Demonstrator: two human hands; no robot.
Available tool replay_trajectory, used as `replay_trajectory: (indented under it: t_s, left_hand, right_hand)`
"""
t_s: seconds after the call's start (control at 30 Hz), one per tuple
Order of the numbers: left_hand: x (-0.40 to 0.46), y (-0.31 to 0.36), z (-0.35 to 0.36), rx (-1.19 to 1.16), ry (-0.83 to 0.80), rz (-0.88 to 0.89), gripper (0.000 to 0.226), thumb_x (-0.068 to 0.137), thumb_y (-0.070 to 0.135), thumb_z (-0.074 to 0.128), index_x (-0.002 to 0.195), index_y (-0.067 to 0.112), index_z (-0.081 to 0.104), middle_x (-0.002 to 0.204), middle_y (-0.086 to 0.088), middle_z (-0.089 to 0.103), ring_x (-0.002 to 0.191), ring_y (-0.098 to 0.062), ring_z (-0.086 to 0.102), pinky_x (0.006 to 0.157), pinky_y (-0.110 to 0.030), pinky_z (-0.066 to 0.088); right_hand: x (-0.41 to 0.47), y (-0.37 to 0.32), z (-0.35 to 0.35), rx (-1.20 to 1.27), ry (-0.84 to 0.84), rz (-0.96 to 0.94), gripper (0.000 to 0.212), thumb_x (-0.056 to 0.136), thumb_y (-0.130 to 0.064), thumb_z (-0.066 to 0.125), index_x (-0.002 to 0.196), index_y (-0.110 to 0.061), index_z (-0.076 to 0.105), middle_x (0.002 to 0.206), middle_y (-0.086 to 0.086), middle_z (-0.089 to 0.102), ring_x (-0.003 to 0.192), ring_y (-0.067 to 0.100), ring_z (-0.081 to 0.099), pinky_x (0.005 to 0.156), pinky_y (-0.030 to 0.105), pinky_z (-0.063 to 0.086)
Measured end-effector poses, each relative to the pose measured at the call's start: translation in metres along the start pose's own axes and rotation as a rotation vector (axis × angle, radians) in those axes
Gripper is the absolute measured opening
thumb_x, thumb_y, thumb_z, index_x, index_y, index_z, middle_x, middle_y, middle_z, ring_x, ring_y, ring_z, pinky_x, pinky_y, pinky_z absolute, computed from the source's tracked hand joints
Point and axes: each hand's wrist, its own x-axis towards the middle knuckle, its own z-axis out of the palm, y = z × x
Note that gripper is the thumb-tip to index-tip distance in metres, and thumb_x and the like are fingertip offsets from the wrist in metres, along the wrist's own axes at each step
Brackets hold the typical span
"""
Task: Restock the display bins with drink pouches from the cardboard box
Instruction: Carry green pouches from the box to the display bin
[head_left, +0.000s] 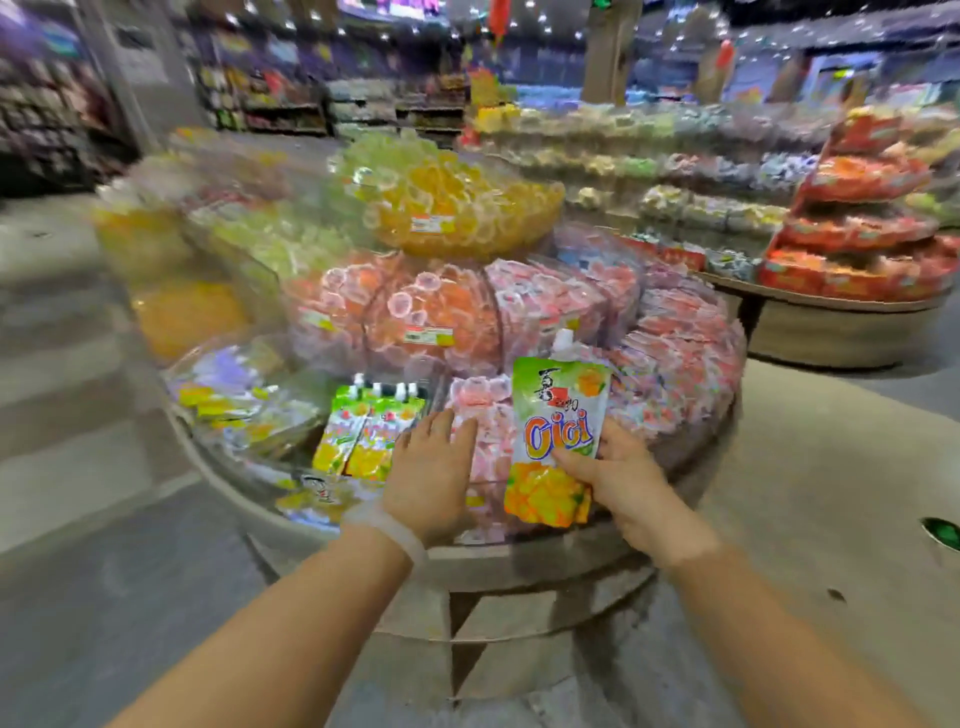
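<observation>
Both forearms come in from 6 o'clock, reaching over the rim of a round tiered display stand (519, 564). Right hand (618, 475) pinches a drink pouch (558, 431) near its lower half, thumb on the front, so it stands upright with the white spout at 12 o'clock. Green and orange print, "Cici" in big letters across the middle. Left hand (431, 467) lies flat with straight fingers on the pink jelly packs (480, 415) in the bottom tier, holding nothing; a pale bangle (387, 527) sits on that wrist. Just at 9 o'clock from the left hand, a bin holds a row of matching pouches (369, 431) standing side by side, spouts up. Higher tiers are piled with orange-pink jelly cups (415, 306) and yellow ones (457, 202) on top. Everything's pretty blurry, so labels beyond that are unreadable.
</observation>
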Motion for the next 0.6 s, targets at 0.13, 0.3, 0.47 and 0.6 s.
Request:
replay_trajectory:
  t_s: [0.13,0.3,0.47,0.6]
  left_hand:
    - [0.005,-0.073,0.005,0.026,-0.037,-0.156,0.097,0.074,0.048,0.07,0.148,0.02,0.015,0.153,-0.007,0.016,0.143,-0.024,0.014,0.115,-0.04,0.018]
    - [0.029,-0.149,0.013,0.023,-0.084,-0.3,0.1,0.069,0.045,0.076,0.147,0.021,0.017,0.152,-0.007,0.019,0.141,-0.025,0.02,0.113,-0.038,0.022]
    - [0.063,-0.204,0.023,-0.022,-0.149,-0.349,0.099,0.071,0.043,0.076,0.147,0.02,0.017,0.154,-0.009,0.015,0.143,-0.026,0.016,0.114,-0.039,0.022]
    - [0.085,-0.228,0.045,-0.049,-0.214,-0.342,0.099,0.072,0.04,0.076,0.147,0.02,0.015,0.156,-0.01,0.011,0.144,-0.027,0.012,0.115,-0.041,0.021]
  right_hand:
    - [0.059,0.009,0.076,-0.042,-0.125,0.02,0.031,0.083,0.01,0.06,0.094,-0.019,0.06,0.093,0.003,0.068,0.073,0.008,0.064,0.071,0.024,0.055]
    - [0.127,0.023,0.146,-0.071,-0.2,0.037,0.034,0.082,0.01,0.061,0.111,-0.007,0.057,0.104,0.016,0.066,0.085,0.023,0.06,0.081,0.039,0.051]
    - [0.189,0.038,0.198,-0.096,-0.245,0.043,0.031,0.083,0.004,0.064,0.107,-0.014,0.058,0.095,0.002,0.066,0.086,0.017,0.06,0.077,0.029,0.048]
    - [0.221,0.064,0.224,-0.158,-0.223,0.11,0.028,0.084,-0.001,0.065,0.103,-0.02,0.056,0.105,0.005,0.066,0.097,0.019,0.058,0.083,0.031,0.047]
